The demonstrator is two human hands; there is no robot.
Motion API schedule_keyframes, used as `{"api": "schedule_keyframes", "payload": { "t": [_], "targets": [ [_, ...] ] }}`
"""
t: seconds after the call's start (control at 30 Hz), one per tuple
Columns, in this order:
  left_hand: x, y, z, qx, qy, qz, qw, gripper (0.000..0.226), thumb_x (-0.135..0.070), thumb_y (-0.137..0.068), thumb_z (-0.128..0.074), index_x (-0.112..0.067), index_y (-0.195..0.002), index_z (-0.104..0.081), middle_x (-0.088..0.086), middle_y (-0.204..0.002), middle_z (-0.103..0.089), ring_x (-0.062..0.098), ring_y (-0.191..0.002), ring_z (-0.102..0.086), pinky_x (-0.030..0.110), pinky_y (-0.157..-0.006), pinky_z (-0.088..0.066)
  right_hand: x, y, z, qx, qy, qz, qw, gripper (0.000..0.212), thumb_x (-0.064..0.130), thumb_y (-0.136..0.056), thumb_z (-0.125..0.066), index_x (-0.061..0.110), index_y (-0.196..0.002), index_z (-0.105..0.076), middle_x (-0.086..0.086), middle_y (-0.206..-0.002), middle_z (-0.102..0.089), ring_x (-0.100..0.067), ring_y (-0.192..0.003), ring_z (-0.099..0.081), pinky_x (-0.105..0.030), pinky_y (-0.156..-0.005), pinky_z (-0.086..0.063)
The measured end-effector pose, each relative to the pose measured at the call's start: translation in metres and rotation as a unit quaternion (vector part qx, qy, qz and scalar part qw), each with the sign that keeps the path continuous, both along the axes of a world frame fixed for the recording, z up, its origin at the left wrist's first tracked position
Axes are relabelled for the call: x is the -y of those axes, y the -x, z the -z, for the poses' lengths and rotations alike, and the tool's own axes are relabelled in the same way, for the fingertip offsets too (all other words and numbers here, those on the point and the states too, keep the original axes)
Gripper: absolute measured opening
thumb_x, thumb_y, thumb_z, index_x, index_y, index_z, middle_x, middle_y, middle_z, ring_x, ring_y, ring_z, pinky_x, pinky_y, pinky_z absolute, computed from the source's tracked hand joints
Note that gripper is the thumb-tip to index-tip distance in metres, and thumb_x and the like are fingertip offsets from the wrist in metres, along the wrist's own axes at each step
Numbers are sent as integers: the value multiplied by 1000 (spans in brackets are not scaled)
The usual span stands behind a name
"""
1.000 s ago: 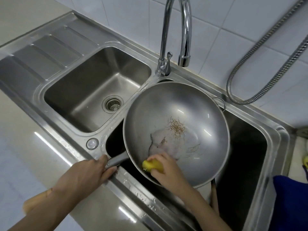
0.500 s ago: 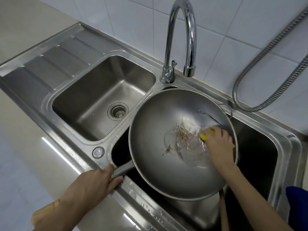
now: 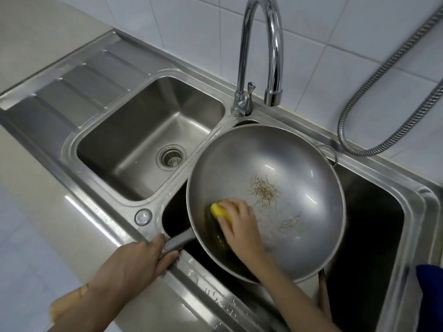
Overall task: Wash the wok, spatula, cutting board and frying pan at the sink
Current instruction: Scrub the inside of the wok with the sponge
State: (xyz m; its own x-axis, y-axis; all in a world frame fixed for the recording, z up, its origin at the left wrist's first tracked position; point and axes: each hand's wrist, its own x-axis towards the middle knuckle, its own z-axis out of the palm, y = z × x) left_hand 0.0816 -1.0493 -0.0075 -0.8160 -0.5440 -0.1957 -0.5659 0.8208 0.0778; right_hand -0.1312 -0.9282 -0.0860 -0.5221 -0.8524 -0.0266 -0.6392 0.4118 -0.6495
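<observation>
Steel sink (image 3: 388,178): your left hand (image 3: 134,262) grips the wok (image 3: 299,168) handle; your right hand (image 3: 239,224) presses a sponge (image 3: 219,210); wet steel could slip, tipping it.

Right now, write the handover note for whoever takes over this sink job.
Left hand: grips the wok handle, holding the wok tilted over the right basin.
Right hand: holds the yellow sponge against the wok's inner wall, on the handle side.
Done: nothing is finished; brownish residue sits in the middle of the wok.
Faucet: no water running.
Left basin: nothing in it.
Left: scrub off the residue and rinse the wok. A dark handle shows under the wok; I cannot tell what it belongs to. Spatula, cutting board and frying pan are not plainly in view.
</observation>
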Motion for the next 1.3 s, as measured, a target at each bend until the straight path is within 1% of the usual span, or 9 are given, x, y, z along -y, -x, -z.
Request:
{"api": "schedule_keyframes", "payload": {
  "t": [0.2, 0.3, 0.47, 0.6, 0.67, 0.77, 1.0, 1.17, 1.3],
  "targets": [
    [4, -3, 4, 14, 19, 22, 999, 58, -69, -83, -11, -24, -74, -48, 1, -46, -56, 17, -43, -61, 25, -38, -25, -66, 13, -16, 53, -84, -97, 990, 38, 49, -89, -42, 37, -124, -53, 16, -125, -43, -4, -113, -39, -22, -98, -32],
    [3, -5, 8, -41, 10, 8, 999, 66, -72, -76, -1, -26, -84, -48, 2, -60, -64, 19, -59, -68, 29, -46, -34, -96, 45, -15, -41, -149, -94, 983, 39, 49, -81, -45, 37, -115, -59, 12, -119, -52, -13, -108, -50, -30, -91, -40],
    [2, -4, 8, -40, -5, -3, 999, 80, -78, -69, 8, -27, -94, -48, 2, -71, -68, 19, -71, -69, 29, -52, -36, -97, 116, -7, -247, -179, 40, 951, 24, 38, -83, -62, 27, -104, -65, -5, -107, -59, -31, -96, -59, -42, -77, -50],
    [3, -3, 5, -35, -3, -4, 999, 72, -78, -73, 5, -29, -84, -46, 0, -52, -54, 17, -59, -68, 26, -44, -28, -46, 145, -12, -293, -144, 89, 941, 34, 20, -79, -71, 14, -112, -62, -14, -115, -57, -34, -97, -55, -43, -78, -49],
    [2, -3, 4, -29, -10, -4, 1000, 69, -81, -69, 11, -32, -82, -37, -4, -49, -36, 17, -63, -68, 25, -44, -26, -13, 145, -6, -272, -110, 87, 952, 28, 21, -86, -65, 12, -112, -62, -16, -118, -55, -35, -97, -53, -44, -80, -48],
    [1, -1, 1, -17, -21, -12, 1000, 79, -82, -61, 24, -32, -83, -33, -5, -50, -30, 18, -67, -68, 26, -45, -27, 33, 126, 1, -197, -49, 77, 976, 26, 24, -89, -58, 13, -112, -60, -15, -119, -52, -36, -98, -51, -45, -86, -47],
    [2, 3, -2, 36, -47, -16, 998, 83, -84, -52, 26, -32, -88, -29, -3, -67, -52, 17, -80, -68, 28, -55, -33, 54, 25, -8, 24, 27, -11, 999, 47, 35, -87, -60, 17, -129, -50, -5, -128, -42, -21, -115, -43, -33, -101, -38],
    [0, 7, -9, 35, -50, -13, 998, 53, -71, -74, -1, -30, -89, -30, -3, -66, -46, 19, -84, -68, 29, -56, -33, -10, -4, -11, 43, -25, -97, 994, 45, 39, -87, -55, 29, -130, -45, 7, -132, -37, -12, -118, -40, -30, -102, -38],
    [2, -1, -2, 8, -36, -12, 999, 56, -73, -71, 3, -30, -82, -31, 1, -65, -63, 19, -68, -69, 29, -49, -31, -69, 23, -3, 13, -86, -118, 989, 42, 39, -83, -54, 38, -125, -47, 14, -131, -39, -9, -117, -39, -28, -99, -36]
  ]
}}
